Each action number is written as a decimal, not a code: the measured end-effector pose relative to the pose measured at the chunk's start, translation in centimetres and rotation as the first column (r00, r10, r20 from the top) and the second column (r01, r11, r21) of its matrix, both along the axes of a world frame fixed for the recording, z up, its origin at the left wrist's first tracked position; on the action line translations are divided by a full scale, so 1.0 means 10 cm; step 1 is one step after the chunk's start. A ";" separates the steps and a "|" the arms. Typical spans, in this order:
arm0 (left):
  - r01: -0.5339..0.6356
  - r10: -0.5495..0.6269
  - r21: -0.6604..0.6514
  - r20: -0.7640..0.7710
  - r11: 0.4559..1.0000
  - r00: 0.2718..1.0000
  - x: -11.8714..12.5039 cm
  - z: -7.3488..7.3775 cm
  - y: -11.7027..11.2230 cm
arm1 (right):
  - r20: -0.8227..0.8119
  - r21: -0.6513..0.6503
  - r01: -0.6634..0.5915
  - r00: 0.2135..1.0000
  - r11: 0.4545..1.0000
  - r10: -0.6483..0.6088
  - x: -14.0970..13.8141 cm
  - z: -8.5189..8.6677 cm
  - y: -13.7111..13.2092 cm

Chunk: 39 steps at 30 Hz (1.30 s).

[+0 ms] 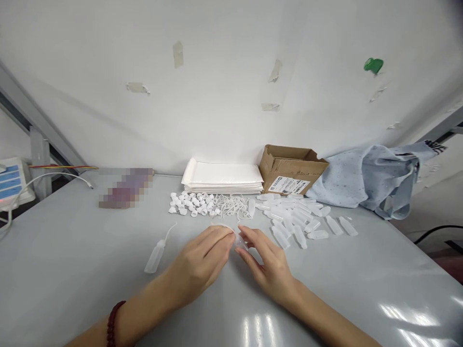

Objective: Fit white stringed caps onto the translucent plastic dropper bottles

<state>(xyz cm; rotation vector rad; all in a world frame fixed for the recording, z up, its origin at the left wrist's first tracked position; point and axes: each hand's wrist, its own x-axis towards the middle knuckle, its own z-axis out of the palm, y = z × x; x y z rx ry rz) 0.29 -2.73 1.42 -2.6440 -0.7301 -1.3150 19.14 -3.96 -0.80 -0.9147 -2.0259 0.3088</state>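
At the far left of the grey table (pixel 325 303), we see a white device with blue panels (pixel 16 180) and a white cable (pixel 58 174) curving to a loose plug. Next comes a flat rectangular object (pixel 126 188), too pixelated for us to identify. Nearer us, one translucent squeeze bottle (pixel 155 258) lies flat, a thin cord-like tail running from its neck. A dark red beaded bracelet (pixel 113 323) circles our left wrist. Our left hand (pixel 231 236) has its fingertips closed narrowly on one end of the worked bottle (pixel 240 242), which sits near the middle, between both hands; we cannot tell whether a cap is under them. Behind are loose white caps (pixel 195 205), a stack of white envelopes (pixel 224 173) and a tangle of thin white cords (pixel 235 207). Our right hand (pixel 243 239) holds the bottle's body between thumb and fingers, set a little apart around it. Further right, many translucent bottles (pixel 292 214) lie scattered in front of an open cardboard box (pixel 289 176), and a pale blue cloth item with straps (pixel 354 178) is heaped beside the box.
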 end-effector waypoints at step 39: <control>-0.017 0.037 -0.310 0.057 0.950 0.998 0.09 -0.12 -0.09 | -0.555 -0.664 -0.302 0.812 0.684 -0.181 -0.08 0.18 -0.04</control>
